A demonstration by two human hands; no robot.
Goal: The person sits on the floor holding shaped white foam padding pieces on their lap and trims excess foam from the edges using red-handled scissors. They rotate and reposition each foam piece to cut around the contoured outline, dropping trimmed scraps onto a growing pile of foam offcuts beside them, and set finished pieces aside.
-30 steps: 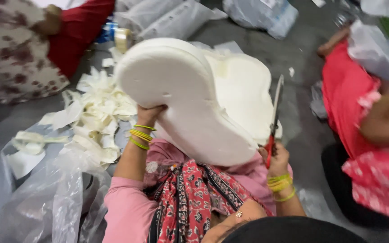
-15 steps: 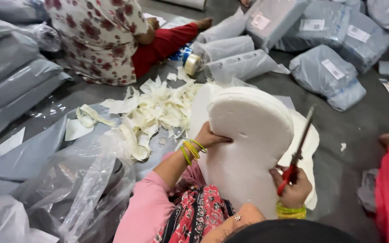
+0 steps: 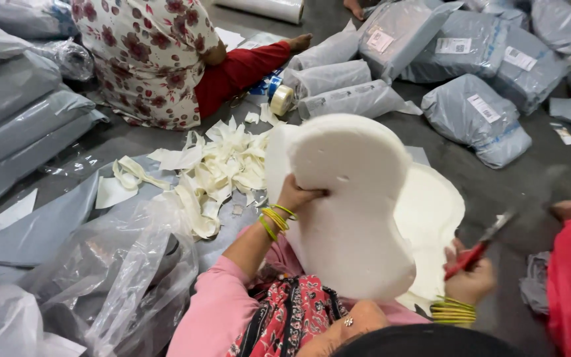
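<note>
Scissors (image 3: 480, 248) with red handles sit blurred in her clenched right hand (image 3: 468, 281), just beside the white foam pad (image 3: 348, 211) she props upright over her lap, left hand (image 3: 297, 196) gripping its edge. Blades that close to the holding fingers could nick them. Beyond lie foam trimmings (image 3: 216, 175) and grey parcels (image 3: 477, 116).

A packing workroom: people sit on the floor among sealed grey mailer bags (image 3: 477, 116) and foam offcuts (image 3: 216, 172).
</note>
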